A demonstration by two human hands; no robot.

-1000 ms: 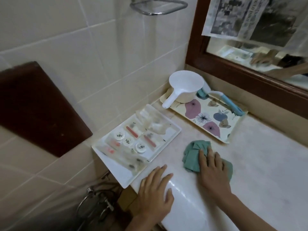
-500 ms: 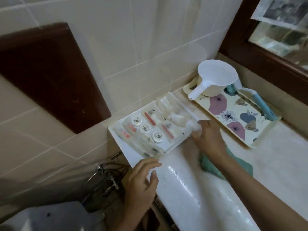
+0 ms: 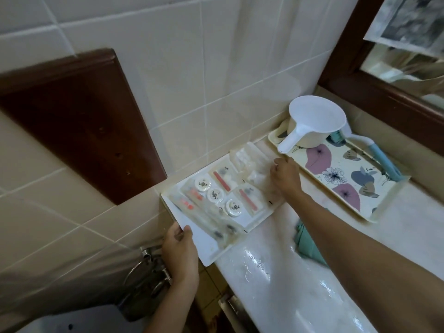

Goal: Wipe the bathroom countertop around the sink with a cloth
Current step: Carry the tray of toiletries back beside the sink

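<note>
Both hands on the white tray at the countertop's end.
Left hand point(image 3: 180, 251) pinches the white tray's point(image 3: 204, 248) overhanging corner; right hand point(image 3: 286, 176) seemingly closed on its far edge; cloth point(image 3: 310, 243) lies loose on the countertop point(image 3: 276, 284).

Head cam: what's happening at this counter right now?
A person has both hands on the white amenity tray: the left hand grips its near corner, which overhangs the countertop end, and the right hand holds its far edge. The green cloth lies on the countertop under the right forearm, not held. The floral tray with the white scoop sits behind.
</note>
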